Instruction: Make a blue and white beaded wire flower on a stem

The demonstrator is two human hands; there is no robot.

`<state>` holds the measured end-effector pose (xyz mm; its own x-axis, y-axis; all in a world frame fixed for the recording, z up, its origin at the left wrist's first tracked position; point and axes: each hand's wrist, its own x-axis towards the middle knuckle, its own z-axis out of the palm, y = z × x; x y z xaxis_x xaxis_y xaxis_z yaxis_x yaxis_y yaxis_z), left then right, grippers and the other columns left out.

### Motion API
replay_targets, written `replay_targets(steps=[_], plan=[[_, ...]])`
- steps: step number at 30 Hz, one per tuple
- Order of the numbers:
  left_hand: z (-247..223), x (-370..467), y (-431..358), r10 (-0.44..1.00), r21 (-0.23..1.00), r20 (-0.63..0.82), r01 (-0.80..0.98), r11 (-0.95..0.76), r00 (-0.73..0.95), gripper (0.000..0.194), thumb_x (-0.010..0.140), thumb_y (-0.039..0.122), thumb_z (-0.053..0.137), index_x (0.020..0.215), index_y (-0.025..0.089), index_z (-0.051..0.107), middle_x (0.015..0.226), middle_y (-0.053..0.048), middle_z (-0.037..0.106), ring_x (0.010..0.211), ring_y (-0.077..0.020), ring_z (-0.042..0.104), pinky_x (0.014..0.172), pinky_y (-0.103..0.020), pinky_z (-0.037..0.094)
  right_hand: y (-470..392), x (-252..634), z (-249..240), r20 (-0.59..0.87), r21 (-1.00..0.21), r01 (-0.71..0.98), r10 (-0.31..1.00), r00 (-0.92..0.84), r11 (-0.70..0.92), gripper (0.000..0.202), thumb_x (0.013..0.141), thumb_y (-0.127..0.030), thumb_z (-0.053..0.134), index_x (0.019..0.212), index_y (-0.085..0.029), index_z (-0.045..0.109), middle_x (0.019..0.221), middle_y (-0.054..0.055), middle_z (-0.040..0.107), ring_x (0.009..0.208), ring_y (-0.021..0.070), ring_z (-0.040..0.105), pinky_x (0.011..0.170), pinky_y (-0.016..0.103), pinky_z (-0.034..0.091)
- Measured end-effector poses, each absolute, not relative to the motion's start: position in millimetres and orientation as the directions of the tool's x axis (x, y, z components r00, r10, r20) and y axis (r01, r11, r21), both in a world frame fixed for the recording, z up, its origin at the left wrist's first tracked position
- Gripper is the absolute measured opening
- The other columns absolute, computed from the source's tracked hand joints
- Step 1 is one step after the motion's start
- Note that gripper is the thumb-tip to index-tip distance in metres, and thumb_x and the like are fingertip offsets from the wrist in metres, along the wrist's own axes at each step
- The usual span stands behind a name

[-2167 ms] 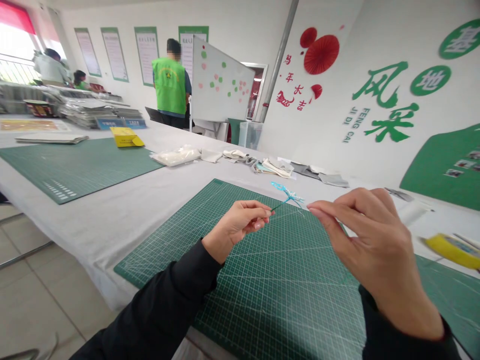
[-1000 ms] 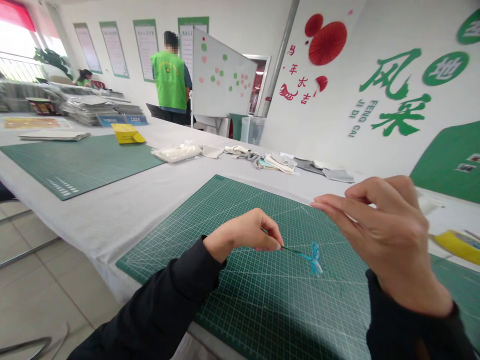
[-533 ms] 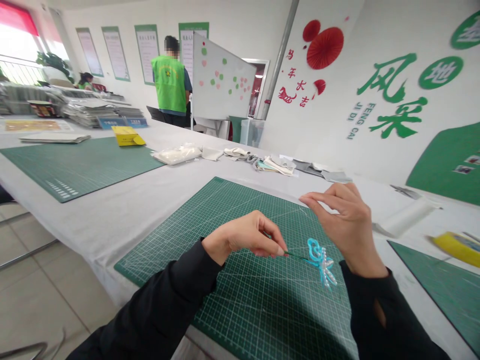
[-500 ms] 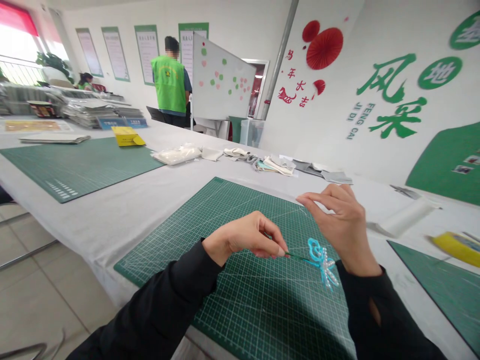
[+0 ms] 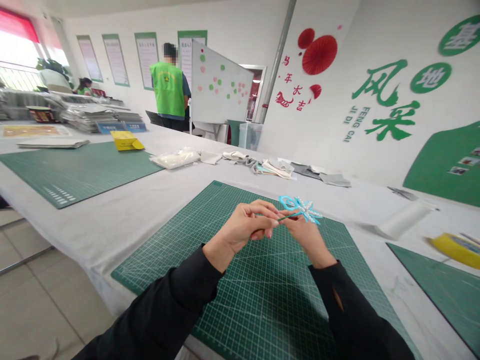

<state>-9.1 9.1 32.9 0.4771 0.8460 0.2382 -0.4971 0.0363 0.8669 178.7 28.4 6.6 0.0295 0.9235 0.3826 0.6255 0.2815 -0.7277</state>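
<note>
A light-blue flower ornament with white beads and a looped part is held up above the green cutting mat. Its thin dark green stem runs left into the fingertips of my left hand, which pinches it. My right hand is right beside, under the flower, its fingers together near the stem; the flower and stem partly cover its fingertips, so what they grip is hard to make out.
Another green mat with a yellow card lies left; a third mat and a yellow roll lie right. Cloth scraps and a plastic packet are behind. A person in a green vest stands beyond the table.
The flower has risen and tilted up, away from the mat. My right hand has come down and left to meet my left hand at the stem. The view has shifted slightly.
</note>
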Motion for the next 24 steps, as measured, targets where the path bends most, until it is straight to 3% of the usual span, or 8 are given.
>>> replay_targets(steps=[3,6,9,13,16,19,21,24], plan=[[35.9,-9.1,9.4,0.874,0.853,0.237,-0.521,0.021,0.425,0.011,0.06,0.017,0.077,0.065,0.011,0.071,0.101,-0.01,0.067,0.05,-0.0044,0.057,0.034,-0.016,0.023,26.8,174.9,3.7,0.305,-0.79,0.566,0.952,0.029,0.235,0.033,0.071,-0.048,0.064,0.069,-0.018,0.076,0.055,0.001,0.061,0.053,0.013,0.048,0.054,0.028,0.035],[36.6,-9.6,10.6,0.879,0.864,0.181,-0.499,0.073,0.441,0.012,0.062,0.019,0.075,0.067,0.009,0.071,0.078,-0.009,0.07,0.047,-0.0059,0.055,0.035,-0.016,0.022,26.7,174.5,3.5,0.258,-0.831,0.514,0.966,0.019,0.211,0.03,0.067,-0.047,0.068,0.065,-0.018,0.076,0.063,0.003,0.066,0.06,0.0142,0.053,0.059,0.029,0.039],[34.7,-10.3,12.3,0.869,0.867,0.136,-0.482,0.128,0.476,0.013,0.063,0.019,0.075,0.07,0.009,0.072,0.056,-0.005,0.065,0.038,-0.003,0.044,0.036,-0.017,0.021,26.4,175.7,6.9,0.235,-0.86,0.469,0.972,0.01,0.203,0.027,0.064,-0.044,0.072,0.066,-0.018,0.075,0.069,0.004,0.067,0.067,0.0154,0.055,0.062,0.03,0.041],[31.1,-11.1,14.4,0.855,0.86,0.16,-0.495,0.125,0.493,0.013,0.065,0.021,0.075,0.073,0.011,0.073,0.051,-0.002,0.061,0.037,-0.0027,0.04,0.037,-0.017,0.02,18.2,169.3,19.2,0.186,-0.919,0.353,0.982,-0.01,0.178,0.036,0.075,-0.045,0.066,0.099,-0.019,0.073,0.061,-0.002,0.058,0.054,0.0106,0.048,0.054,0.027,0.04],[30.6,-11.3,15.1,0.868,0.861,0.142,-0.492,0.128,0.476,0.015,0.065,0.021,0.075,0.076,0.011,0.074,0.049,-0.001,0.059,0.04,-0.0037,0.043,0.038,-0.017,0.021,7.0,159.6,31.0,0.038,-0.995,0.082,0.989,-0.145,0.051,0.045,0.082,-0.05,0.059,0.118,-0.023,0.061,0.061,-0.005,0.055,0.043,0.007,0.041,0.044,0.023,0.035],[31.8,-11.8,15.4,0.873,0.846,0.124,-0.51,0.156,0.472,0.018,0.064,0.021,0.076,0.078,0.01,0.074,0.048,0.001,0.057,0.041,-0.0043,0.046,0.038,-0.016,0.021,-0.7,155.6,37.5,-0.049,-0.996,-0.055,0.943,-0.328,-0.071,0.042,0.085,-0.057,0.053,0.107,-0.022,0.061,0.076,0.001,0.064,0.049,0.0086,0.053,0.042,0.022,0.034],[32.2,-11.9,15.7,0.875,0.828,0.113,-0.532,0.18,0.472,0.02,0.062,0.021,0.078,0.077,0.01,0.073,0.05,0.001,0.058,0.042,-0.0045,0.047,0.037,-0.016,0.021,-1.5,157.7,37.4,-0.024,-0.998,-0.041,0.919,-0.394,-0.044,0.037,0.085,-0.055,0.055,0.095,-0.02,0.063,0.076,0.002,0.064,0.058,0.0101,0.058,0.048,0.023,0.04],[31.6,-11.7,16.3,0.876,0.808,0.086,-0.548,0.217,0.475,0.021,0.058,0.02,0.08,0.074,0.01,0.071,0.051,0.001,0.058,0.042,-0.0044,0.048,0.037,-0.016,0.021,1.7,162.9,34.4,0.056,-0.998,-0.013,0.928,-0.369,0.055,0.027,0.077,-0.043,0.07,0.089,-0.019,0.067,0.072,-0.002,0.061,0.059,0.0071,0.051,0.057,0.023,0.042]])
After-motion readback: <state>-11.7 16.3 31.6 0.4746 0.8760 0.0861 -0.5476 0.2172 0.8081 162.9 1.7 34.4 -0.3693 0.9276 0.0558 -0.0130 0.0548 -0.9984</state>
